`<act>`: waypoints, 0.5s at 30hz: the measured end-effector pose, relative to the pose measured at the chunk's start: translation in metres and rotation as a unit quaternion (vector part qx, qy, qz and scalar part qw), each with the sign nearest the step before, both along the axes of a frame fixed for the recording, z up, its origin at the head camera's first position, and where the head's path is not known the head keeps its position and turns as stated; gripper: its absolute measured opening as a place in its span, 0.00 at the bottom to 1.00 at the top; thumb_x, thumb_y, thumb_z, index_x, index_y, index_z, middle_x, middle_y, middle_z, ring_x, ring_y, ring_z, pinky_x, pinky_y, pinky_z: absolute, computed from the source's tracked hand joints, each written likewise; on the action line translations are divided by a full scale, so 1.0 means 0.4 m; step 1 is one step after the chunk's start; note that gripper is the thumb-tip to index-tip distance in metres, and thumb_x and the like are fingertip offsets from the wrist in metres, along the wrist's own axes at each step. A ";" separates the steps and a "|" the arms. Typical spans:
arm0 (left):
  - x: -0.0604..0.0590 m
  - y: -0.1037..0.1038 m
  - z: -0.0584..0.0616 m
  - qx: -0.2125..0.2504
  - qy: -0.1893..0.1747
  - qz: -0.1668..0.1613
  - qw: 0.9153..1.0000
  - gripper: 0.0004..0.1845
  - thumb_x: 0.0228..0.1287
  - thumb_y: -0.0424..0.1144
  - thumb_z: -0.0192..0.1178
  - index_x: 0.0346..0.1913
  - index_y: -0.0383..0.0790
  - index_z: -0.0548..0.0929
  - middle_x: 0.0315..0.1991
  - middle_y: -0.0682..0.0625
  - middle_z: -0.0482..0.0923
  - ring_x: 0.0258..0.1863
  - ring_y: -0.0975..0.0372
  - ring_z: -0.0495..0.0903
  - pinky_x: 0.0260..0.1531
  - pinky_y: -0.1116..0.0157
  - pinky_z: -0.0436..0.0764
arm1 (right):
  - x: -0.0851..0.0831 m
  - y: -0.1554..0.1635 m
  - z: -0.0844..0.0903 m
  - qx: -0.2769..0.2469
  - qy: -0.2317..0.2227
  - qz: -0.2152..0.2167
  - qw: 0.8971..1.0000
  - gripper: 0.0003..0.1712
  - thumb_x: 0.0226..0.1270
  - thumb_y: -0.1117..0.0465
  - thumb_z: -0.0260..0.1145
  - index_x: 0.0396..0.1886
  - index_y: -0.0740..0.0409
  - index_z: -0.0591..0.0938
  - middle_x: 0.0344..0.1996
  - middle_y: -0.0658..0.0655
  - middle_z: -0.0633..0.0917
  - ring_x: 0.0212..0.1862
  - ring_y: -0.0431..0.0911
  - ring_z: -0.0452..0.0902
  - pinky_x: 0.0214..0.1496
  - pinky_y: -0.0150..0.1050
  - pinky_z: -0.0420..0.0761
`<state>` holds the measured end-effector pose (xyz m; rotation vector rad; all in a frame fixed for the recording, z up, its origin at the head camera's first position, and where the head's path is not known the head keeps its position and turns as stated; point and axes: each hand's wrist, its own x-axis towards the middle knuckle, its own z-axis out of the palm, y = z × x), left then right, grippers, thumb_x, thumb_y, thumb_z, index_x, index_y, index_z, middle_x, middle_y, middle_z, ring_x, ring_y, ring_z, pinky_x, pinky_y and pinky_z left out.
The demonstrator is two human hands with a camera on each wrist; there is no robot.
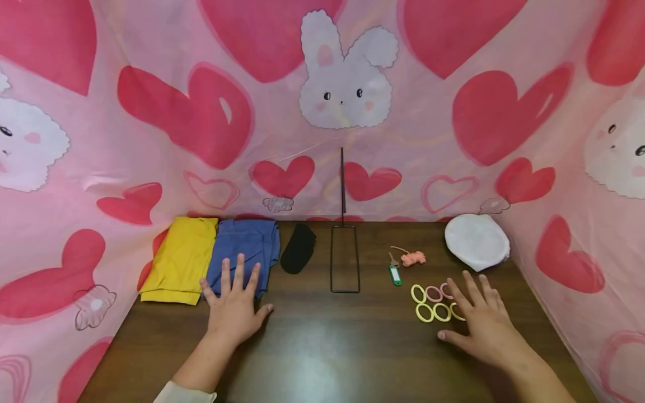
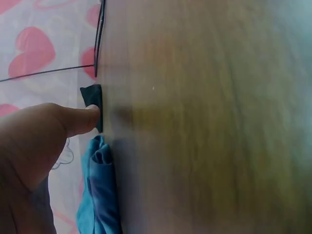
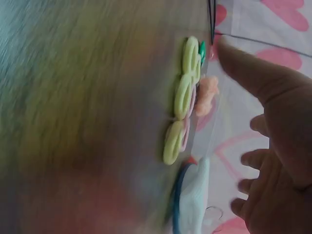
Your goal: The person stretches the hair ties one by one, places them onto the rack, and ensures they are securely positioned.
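My left hand (image 1: 233, 313) is spread with straight fingers. In the head view its fingertips overlap the near part of a folded blue cloth (image 1: 247, 240); whether they touch it I cannot tell. A folded yellow cloth (image 1: 181, 257) lies to its left, and a flat black fabric piece (image 1: 298, 249) to the right of the blue one. My right hand (image 1: 486, 327), also spread and holding nothing, partly covers several yellow and pink rings (image 1: 424, 312). Beyond the rings lie a key with a green tag (image 1: 395, 274) and a small coral yarn bundle (image 1: 413, 258).
A black wire stand (image 1: 331, 260) with a rectangular base and a thin upright rod is at the back middle. The white round fabric item (image 1: 476, 240) sits at the back right. Pink heart-printed sheeting (image 1: 423, 134) surrounds the brown wooden table (image 1: 312, 347) on three sides.
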<state>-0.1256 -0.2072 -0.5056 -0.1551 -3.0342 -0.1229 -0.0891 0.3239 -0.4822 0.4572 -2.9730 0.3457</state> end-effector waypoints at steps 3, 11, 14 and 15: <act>-0.011 0.017 -0.005 0.015 0.003 -0.007 1.000 0.57 0.56 0.67 0.71 0.84 0.51 0.57 0.85 0.40 0.34 0.81 0.37 0.32 0.64 0.23 0.28 | -0.004 0.024 -0.011 0.003 -0.004 0.002 1.000 0.69 0.45 0.36 0.84 0.82 0.59 0.62 0.76 0.75 0.60 0.73 0.77 0.53 0.64 0.77 0.60; -0.020 0.077 -0.006 0.105 0.001 -0.047 0.993 0.47 0.59 0.59 0.72 0.80 0.51 0.67 0.83 0.42 0.49 0.78 0.41 0.50 0.65 0.30 0.49 | -0.020 0.067 -0.027 -0.017 -0.036 0.004 0.999 0.54 0.46 0.51 0.86 0.73 0.63 0.73 0.65 0.73 0.73 0.62 0.73 0.69 0.55 0.73 0.71; -0.023 0.092 -0.006 0.135 0.001 -0.063 0.989 0.40 0.62 0.56 0.72 0.76 0.50 0.73 0.80 0.44 0.58 0.75 0.44 0.57 0.65 0.34 0.54 | -0.028 0.071 -0.031 -0.027 -0.050 0.012 0.998 0.46 0.49 0.55 0.85 0.68 0.65 0.77 0.60 0.72 0.78 0.60 0.71 0.73 0.57 0.69 0.73; -0.025 0.098 -0.009 0.143 0.005 -0.069 0.987 0.39 0.63 0.55 0.72 0.75 0.50 0.75 0.78 0.44 0.61 0.74 0.45 0.59 0.64 0.34 0.56 | -0.031 0.073 -0.032 -0.027 -0.056 0.011 0.998 0.44 0.50 0.56 0.85 0.67 0.65 0.78 0.58 0.72 0.80 0.59 0.71 0.75 0.57 0.69 0.73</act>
